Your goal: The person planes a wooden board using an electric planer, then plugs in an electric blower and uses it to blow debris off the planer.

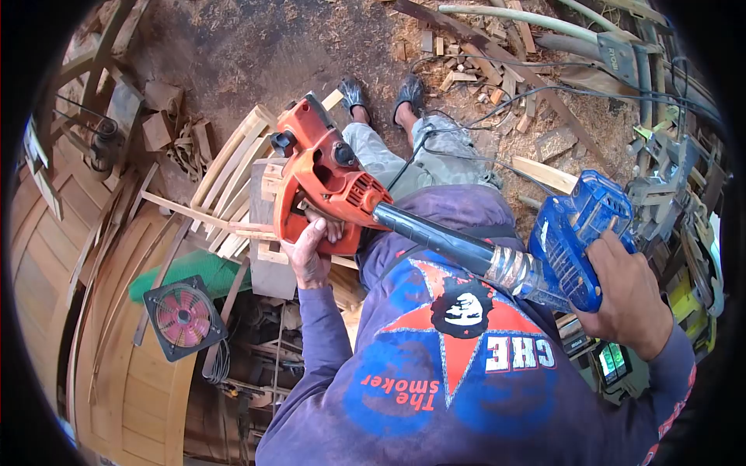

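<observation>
My left hand (311, 247) is closed around the rear handle of an orange electric planer (322, 155), which has black knobs and a vented housing. The planer is held tilted in front of my body. In my right hand (628, 289) is a blue blower (561, 241), gripped by its handle. A long black nozzle (435, 234), bound with worn tape near the blower, reaches across to the planer's vents. Its tip overlaps the orange housing; whether they touch, I cannot tell.
Curved wooden pieces (233, 175) are stacked at the left beside a square fan (183, 316) and wooden panels (148, 388). Sawdust covers the floor (256, 46). Offcuts (486, 66) lie near my feet (408, 93). Cables (544, 93) and tools crowd the right side.
</observation>
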Demonstrator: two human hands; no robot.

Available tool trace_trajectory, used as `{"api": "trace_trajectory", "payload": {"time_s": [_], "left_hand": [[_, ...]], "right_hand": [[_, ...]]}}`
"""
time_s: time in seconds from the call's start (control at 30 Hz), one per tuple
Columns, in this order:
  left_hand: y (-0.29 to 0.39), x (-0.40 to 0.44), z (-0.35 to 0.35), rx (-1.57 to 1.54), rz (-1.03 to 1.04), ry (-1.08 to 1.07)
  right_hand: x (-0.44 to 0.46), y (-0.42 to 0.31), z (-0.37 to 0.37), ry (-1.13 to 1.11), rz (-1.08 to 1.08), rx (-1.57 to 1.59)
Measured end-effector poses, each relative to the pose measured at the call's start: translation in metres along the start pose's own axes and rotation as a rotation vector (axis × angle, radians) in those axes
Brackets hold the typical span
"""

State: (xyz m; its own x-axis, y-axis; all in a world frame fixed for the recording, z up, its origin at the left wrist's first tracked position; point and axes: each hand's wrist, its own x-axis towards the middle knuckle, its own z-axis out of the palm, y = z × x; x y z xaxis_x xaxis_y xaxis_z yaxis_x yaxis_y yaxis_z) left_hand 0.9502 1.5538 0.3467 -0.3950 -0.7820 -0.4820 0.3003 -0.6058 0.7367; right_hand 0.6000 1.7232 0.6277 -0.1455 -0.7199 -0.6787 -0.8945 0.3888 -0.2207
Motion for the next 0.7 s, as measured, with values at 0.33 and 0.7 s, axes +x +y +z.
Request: {"api": "trace_trajectory", "payload": {"time_s": [0.33, 0.7], "left_hand": [[0.026, 0.009, 0.023, 0.085, 0.045, -0.01], [0.036, 0.024, 0.02, 0.11, 0.025, -0.078]], "right_hand": [[0.0, -0.001, 0.006, 0.05, -0.026, 0.086], [0.0, 0.0, 0.019, 0.12, 0.029, 0.112]]}}
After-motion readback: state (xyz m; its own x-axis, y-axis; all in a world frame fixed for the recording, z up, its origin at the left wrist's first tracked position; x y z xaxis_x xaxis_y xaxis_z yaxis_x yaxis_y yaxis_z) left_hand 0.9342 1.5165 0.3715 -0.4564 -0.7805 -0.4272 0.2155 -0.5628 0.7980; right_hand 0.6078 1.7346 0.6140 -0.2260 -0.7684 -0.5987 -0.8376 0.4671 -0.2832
